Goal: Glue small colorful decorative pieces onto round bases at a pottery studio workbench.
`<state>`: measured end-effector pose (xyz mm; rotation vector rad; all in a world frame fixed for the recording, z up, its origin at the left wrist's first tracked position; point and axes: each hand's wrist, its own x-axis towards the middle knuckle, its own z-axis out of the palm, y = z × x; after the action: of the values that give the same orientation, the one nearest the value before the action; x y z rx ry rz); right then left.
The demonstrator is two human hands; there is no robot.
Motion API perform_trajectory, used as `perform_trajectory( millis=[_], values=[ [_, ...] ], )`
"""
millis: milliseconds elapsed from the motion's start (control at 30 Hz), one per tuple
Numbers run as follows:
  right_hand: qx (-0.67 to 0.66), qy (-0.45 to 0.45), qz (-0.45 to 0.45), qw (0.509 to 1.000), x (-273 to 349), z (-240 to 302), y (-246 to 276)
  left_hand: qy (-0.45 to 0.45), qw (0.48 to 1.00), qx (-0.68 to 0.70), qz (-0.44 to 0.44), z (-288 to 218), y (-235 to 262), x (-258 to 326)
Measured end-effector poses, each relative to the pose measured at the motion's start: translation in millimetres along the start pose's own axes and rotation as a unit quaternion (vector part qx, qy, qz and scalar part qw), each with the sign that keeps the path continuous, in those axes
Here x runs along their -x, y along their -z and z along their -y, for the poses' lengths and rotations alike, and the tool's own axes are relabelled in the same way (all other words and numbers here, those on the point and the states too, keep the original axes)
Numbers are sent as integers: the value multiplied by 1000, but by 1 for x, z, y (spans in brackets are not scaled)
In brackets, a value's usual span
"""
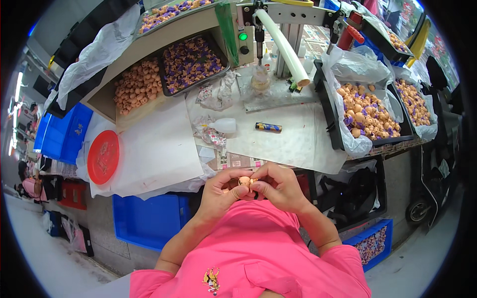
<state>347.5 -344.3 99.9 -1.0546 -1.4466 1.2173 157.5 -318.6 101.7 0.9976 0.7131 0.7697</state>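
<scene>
**Peach piece (244,181), two-handed pinch**

Held before the pink shirt (248,238), beside the paper-covered worktable (303,146). Left hand (222,188) and right hand (283,188): thumbs and fingertips closed on it. Judged light, firm, perhaps slick; best gripped by its rounded sides. Nearby textures: crinkled film liner (357,144), smooth red dish (94,166).

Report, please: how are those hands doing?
Left hand, right hand: both closed on small peach-coloured piece. Piece held clear of worktop. Blue-gold cylinder beyond, touching neither hand.
</scene>
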Motion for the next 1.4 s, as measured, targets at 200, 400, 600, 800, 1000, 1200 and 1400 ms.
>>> perform_trajectory(
  millis=[200, 400, 600, 800, 1000, 1200, 1400],
  values=[
    [26, 26, 17, 999, 2, -2, -7, 8, 992, 115, -46, 24, -2, 15],
    [37, 104, -95, 989, -13, 7, -13, 17, 960, 258, -105, 17, 13, -5],
    [-22, 7, -52, 998, -57, 7, 4, -11, 976, 201, -78, -10, 32, -31],
    [6, 3, -42, 999, -110, 6, 13, 51, 979, 186, -72, -31, 44, -76],
    [92, 53, -32, 994, -164, -13, 35, 42, 991, 105, -64, -38, 73, -134],
    [175, 124, -10, 977, -223, -33, 43, 33, 998, 60, -15, -51, 114, -184],
    [170, 131, -10, 977, -268, -42, 31, -112, 990, -68, -46, -74, 137, -209]
  ],
)
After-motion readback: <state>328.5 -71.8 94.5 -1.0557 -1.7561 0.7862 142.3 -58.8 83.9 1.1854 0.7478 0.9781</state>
